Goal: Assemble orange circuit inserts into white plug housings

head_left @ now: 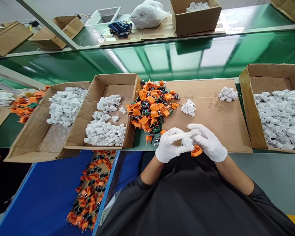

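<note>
Both my hands wear white gloves and meet close to my body at the near edge of the cardboard sheet [211,111]. My left hand [169,146] and my right hand [208,142] together grip a small white plastic shell [187,142] with an orange plug part [196,151] sticking out below it. A heap of orange plug parts with circuit boards [151,108] lies just ahead and to the left. Two small piles of white shells [188,107] [227,94] lie on the cardboard beyond my hands.
Open cartons of white shells stand at the right [282,114], centre left [105,121] and left [64,106]. A blue bin [46,196] at lower left holds more orange parts [90,190]. A green conveyor [162,59] runs behind, with boxes and a white bag beyond.
</note>
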Tool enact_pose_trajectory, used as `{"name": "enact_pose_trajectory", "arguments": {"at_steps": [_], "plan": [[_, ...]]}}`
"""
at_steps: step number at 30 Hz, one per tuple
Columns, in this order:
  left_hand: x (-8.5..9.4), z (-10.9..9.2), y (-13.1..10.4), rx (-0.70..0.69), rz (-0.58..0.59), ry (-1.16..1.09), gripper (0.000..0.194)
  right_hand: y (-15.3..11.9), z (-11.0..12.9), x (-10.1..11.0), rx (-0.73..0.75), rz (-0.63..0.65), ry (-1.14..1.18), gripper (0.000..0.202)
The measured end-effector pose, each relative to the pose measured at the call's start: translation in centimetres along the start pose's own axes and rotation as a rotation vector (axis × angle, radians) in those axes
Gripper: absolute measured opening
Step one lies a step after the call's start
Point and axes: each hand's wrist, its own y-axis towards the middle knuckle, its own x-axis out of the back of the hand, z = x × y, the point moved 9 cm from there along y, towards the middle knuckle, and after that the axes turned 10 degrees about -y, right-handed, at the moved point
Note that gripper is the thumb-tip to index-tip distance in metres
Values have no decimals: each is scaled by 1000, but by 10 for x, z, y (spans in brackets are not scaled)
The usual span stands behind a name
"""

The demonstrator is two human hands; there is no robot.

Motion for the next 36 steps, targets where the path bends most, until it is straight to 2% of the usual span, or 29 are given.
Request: {"name": "enact_pose_trajectory", "arguments": {"at_steps": [4,8,13,16,18,20,22,28,33,36], "plan": [[-5,-6,0,-20,86,-31,31,2,1,-4,3,89,-74,48],[-9,-11,2,-68,139,-48,29,1,3,-5,8,125,-127,49],[-10,-15,6,-94,144,-67,28,0,3,-6,-6,164,-142,45],[-10,-14,9,-57,164,-100,36,2,0,-5,-25,123,-72,44],[-11,-7,9,23,175,-74,45,3,-2,-5,-36,74,-23,44],[-10,1,8,112,153,-27,50,4,-3,-5,-34,27,-14,44],[-8,7,6,165,114,0,47,4,-3,-4,-28,-23,-43,46],[-3,7,4,97,24,-36,36,2,-5,2,-49,-32,-75,41],[-1,11,6,151,-2,-54,42,2,-5,-3,-85,25,-13,47],[-3,8,6,138,10,2,42,3,-6,-4,-65,-21,21,46]]}}
